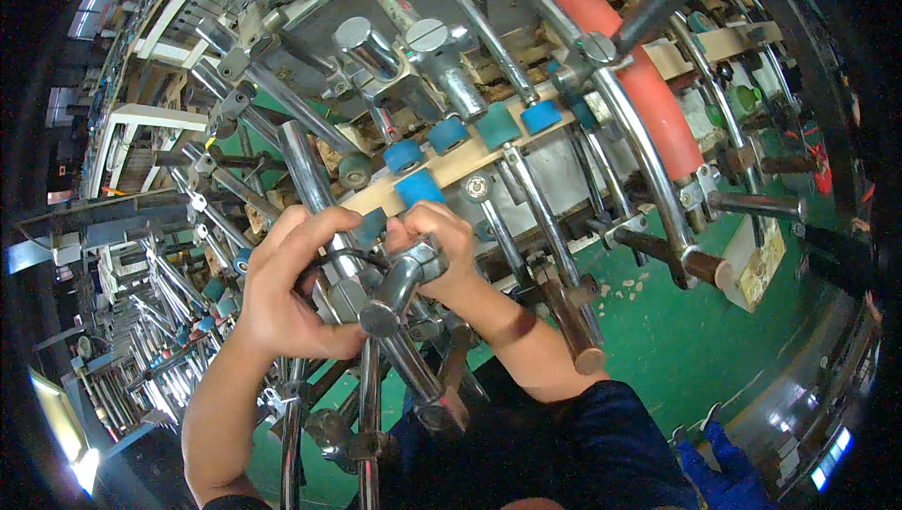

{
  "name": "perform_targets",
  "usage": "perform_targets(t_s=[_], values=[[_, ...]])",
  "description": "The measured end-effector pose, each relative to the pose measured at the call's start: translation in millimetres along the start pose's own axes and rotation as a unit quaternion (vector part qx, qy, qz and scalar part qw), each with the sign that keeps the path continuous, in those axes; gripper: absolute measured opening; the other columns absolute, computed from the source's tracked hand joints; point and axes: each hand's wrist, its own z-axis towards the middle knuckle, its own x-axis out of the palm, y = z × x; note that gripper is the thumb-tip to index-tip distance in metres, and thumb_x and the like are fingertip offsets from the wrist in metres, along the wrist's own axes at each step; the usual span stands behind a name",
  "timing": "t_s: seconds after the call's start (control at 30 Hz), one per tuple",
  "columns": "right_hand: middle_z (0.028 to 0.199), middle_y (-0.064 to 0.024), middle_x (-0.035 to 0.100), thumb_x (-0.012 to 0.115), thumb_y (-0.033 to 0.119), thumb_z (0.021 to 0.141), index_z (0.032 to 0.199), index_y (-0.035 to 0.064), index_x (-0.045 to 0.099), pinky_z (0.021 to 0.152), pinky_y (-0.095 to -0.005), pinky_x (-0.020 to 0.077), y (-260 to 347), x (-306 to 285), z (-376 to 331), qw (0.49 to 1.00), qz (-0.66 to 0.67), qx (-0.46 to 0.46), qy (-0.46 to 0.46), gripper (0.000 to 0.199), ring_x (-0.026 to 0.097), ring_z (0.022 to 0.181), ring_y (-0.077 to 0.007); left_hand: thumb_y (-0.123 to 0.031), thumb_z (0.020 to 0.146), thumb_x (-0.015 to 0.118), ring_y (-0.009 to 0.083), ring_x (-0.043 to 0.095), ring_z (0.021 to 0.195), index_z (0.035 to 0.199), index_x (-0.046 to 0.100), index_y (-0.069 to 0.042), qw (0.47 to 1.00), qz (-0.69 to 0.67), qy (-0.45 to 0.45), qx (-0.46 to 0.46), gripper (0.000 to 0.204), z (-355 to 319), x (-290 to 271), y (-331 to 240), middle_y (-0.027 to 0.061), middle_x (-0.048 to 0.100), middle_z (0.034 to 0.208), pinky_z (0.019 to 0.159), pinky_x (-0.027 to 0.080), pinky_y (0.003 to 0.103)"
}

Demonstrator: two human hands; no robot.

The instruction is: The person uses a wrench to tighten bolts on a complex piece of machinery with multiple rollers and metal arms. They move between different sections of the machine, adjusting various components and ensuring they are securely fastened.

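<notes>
In front of me is a cluster of shiny metal rods joined by clamps, beside a light wooden strip [376, 192]. My left hand [282, 289] curves around a metal rod clamp [348, 298], its thumb below and its fingers above. A thin black band or cable crosses the metal between my hands. My right hand [442, 242] is closed around the neighbouring clamp, behind a short round-ended rod [385, 313]; its palm side is hidden. Just beyond my fingers, a teal roller [372, 225] and a blue roller [418, 188] touch the strip.
Blue rollers [404, 156] and a green roller [497, 126] line the strip's far side. To the right runs a thick red roller [625, 68]. Rods with brownish ends [575, 341] jut towards me. A blue-clothed leg or sleeve [728, 468] shows at lower right over green floor [658, 341].
</notes>
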Motion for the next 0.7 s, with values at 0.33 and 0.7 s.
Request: perform_targets(t_s=[0.33,0.7], values=[[0.101,-0.0171,0.061,0.078,0.014,0.078,0.103,0.0046,0.06,0.082,-0.0429,0.0482,21.4,-36.9,-1.0,0.994,0.014,0.062,0.086,0.032,0.061,0.097,-0.0367,-0.036,0.065,0.076,0.0279,0.061,0.104,0.132,0.056,-0.002,0.999,0.025,0.007,-0.033,0.078,-6.0,2.9,-9.9,0.0156,0.062,0.115,0.095,0.047,0.036],[0.095,-0.0116,0.071,0.07,0.01,0.087,0.104,0.0042,0.068,0.084,-0.0368,0.0533,67.0,-167.5,-160.3,0.964,0.061,0.24,0.099,0.018,0.069,0.091,-0.0273,-0.025,0.086,0.07,0.0151,0.061,0.096,0.141,0.047,-0.002,0.977,0.087,0.021,-0.194,0.064,-1.3,25.0,-58.8,0.0077,0.066,0.104,0.089,0.049,0.032]])
